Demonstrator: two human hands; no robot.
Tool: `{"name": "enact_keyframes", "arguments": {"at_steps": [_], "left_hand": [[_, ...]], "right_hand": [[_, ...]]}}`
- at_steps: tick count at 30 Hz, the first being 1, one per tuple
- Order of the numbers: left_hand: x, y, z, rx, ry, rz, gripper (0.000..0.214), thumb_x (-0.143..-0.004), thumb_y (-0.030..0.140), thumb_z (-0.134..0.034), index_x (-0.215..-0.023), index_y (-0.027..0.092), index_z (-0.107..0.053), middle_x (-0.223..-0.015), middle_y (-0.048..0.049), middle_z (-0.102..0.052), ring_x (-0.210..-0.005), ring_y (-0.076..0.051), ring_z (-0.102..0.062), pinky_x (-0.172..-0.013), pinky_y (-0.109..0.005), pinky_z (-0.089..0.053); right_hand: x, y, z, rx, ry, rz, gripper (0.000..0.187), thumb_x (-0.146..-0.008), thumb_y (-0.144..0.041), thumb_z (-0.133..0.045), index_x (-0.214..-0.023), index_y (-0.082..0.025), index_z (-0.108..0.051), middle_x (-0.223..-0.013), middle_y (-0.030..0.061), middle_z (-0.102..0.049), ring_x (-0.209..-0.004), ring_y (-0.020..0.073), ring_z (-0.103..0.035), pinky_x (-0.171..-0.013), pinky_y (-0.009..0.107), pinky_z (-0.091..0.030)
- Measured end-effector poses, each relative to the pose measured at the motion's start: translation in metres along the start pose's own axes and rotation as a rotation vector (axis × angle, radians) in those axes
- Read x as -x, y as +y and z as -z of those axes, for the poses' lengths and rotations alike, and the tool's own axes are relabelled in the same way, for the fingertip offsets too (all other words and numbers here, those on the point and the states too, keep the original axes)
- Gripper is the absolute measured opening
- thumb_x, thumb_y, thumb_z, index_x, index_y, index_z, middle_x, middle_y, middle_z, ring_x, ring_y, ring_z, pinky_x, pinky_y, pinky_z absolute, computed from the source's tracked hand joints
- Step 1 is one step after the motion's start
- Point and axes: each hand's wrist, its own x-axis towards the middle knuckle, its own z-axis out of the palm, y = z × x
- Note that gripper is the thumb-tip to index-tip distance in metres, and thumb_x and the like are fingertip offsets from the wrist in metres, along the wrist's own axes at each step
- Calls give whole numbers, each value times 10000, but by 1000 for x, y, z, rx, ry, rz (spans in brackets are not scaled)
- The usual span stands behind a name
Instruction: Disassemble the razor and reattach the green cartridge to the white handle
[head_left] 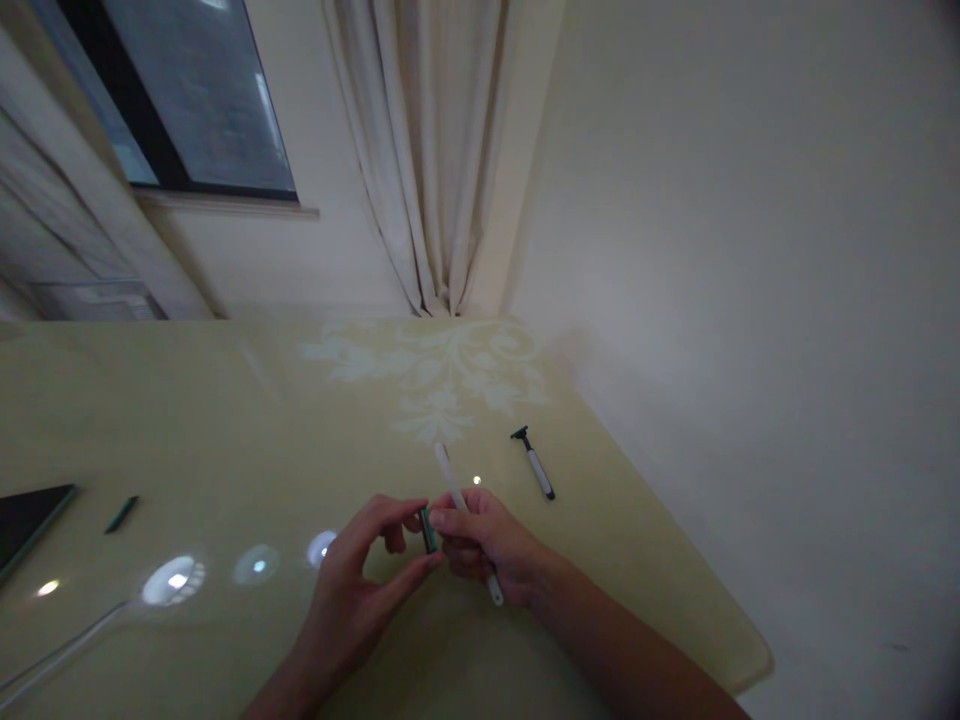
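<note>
My left hand (356, 580) pinches a small dark razor cartridge (427, 531) with a green edge between thumb and fingertips, holding it upright above the table. My right hand (480, 540) is closed around a slim white toothbrush (452, 478), its head pointing up and away and its handle end coming out below the fist. The right fingertips meet the cartridge's side; whether they grip it too I cannot tell. Beyond my right hand, a razor (538, 468) with a grey and black handle lies on the table.
The glossy yellowish table (225, 420) has a pale floral pattern and bright lamp reflections. At the left lie a small dark green-edged piece (121, 514) and a black flat panel (30, 520). A wall (712, 300) borders the right side; curtains (427, 150) hang behind.
</note>
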Motion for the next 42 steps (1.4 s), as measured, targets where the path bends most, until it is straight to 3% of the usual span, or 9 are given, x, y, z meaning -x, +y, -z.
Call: {"name": "enact_keyframes", "arguments": {"at_steps": [2, 6, 10, 16, 21, 24, 27, 32, 42], "left_hand": [[0, -2, 3, -2, 2, 0, 374, -902, 257, -835, -1253, 332, -728, -910, 18, -705, -749, -166, -654, -707, -290, -575], [0, -5, 11, -38, 17, 3, 367, -903, 271, -840, -1246, 323, -721, -920, 9, -688, -765, -172, -652, -724, -302, -568], [0, -4, 17, -63, 20, 12, 342, -917, 283, -827, -1239, 317, -717, -906, 6, -672, -764, -175, -647, -726, -305, -561], [-1, 2, 19, -23, 20, 16, 313, -902, 287, -833, -1202, 311, -746, -861, 8, -673, -738, -183, -655, -700, -307, -562], [1, -2, 20, 7, 24, 65, 324, -906, 281, -829, -1219, 311, -754, -849, 8, -663, -760, -186, -660, -727, -317, -564], [2, -4, 21, 36, 44, 81, 324, -900, 284, -836, -1213, 299, -756, -850, 0, -666, -754, -190, -655, -718, -323, -564], [1, -5, 21, 81, 78, 90, 313, -899, 285, -839, -1201, 293, -754, -861, -7, -669, -750, -190, -647, -708, -329, -562], [2, -9, 22, 59, 76, 120, 338, -898, 287, -846, -1226, 304, -767, -856, 4, -654, -792, -193, -666, -759, -338, -566], [1, -6, 23, 110, 87, 112, 352, -877, 265, -870, -1215, 320, -785, -886, -4, -689, -789, -189, -669, -729, -319, -565]], "right_hand": [[1, -2, 1, 70, 19, 51, 506, -814, -651, -849, -856, -189, -646, -528, -139, -328, -445, 55, -176, -444, 242, -112], [12, -16, 5, 497, 134, 365, 621, -1099, -665, -374, -948, -176, -724, -641, -51, -422, -567, 121, -356, -564, 264, -291], [22, -27, 9, 1090, 214, 635, 440, -1166, -465, -388, -1034, -194, -710, -890, 37, -632, -849, 188, -575, -793, 310, -431], [18, -18, 17, 1545, 248, 836, 350, -1178, -377, -445, -1262, -208, -740, -923, 57, -693, -802, 175, -613, -723, 272, -447], [16, -13, 21, 1591, 249, 998, 393, -1171, -277, -457, -1510, -210, -645, -891, 55, -686, -794, 183, -603, -721, 300, -462], [16, -12, 22, 1539, 262, 1003, 442, -1156, -221, -460, -1579, -250, -583, -940, 63, -679, -841, 194, -604, -747, 314, -488], [15, -11, 22, 1521, 315, 993, 458, -1141, -202, -484, -1581, -277, -583, -954, 65, -661, -857, 202, -599, -745, 320, -496], [16, -8, 18, 1469, 221, 1021, 455, -1151, -209, -461, -1583, -290, -578, -948, 59, -662, -833, 191, -592, -740, 312, -499], [17, -10, 18, 1466, 207, 1050, 439, -1146, -205, -464, -1555, -266, -612, -938, 62, -652, -825, 197, -576, -727, 319, -488]]}}
